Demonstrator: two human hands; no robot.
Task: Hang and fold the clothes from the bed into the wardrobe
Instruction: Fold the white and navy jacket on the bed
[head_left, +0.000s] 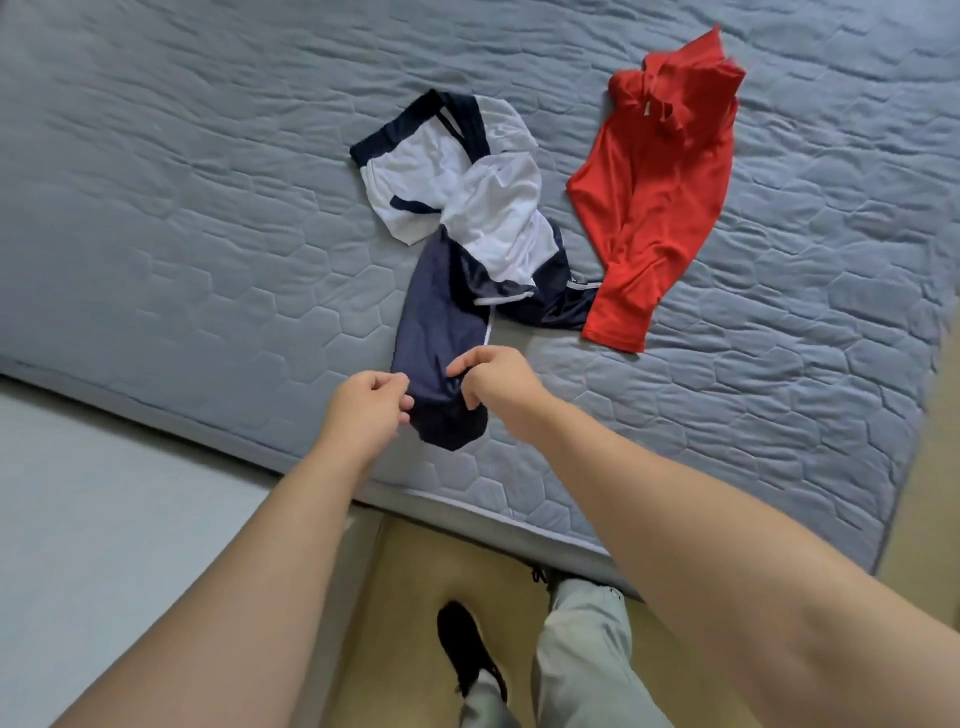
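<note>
Step in hand: picking the first piece off the bed (182, 208). By my reading, this is the start of a lift, with nothing hung or folded yet.
Next move: it likely calls for raising the near end clear of the mattress and shaking the twisted cloth open to find its waistband or shoulders. The wardrobe is out of frame, so its direction cannot be told.
Left hand (366, 408): just below centre, with the forearm reaching up from the lower left. The fingers are curled and pinch the left edge of the dark near end.
Navy-and-white garment (457, 234): at centre frame, crumpled and twisted. Its white part lies farther up the bed and its navy end sits near the mattress edge, between the two hands.
Right hand (498, 382): just right of centre, with the forearm coming from the lower right. The thumb and fingertips are bent and nip the right side of the same navy end.
Red top (654, 208): at upper right, lying loose. Its lower hem touches the navy cloth, and no hand is on it.
Below: a black shoe (465, 644) and a pale trouser leg (582, 649) at bottom centre.
</note>
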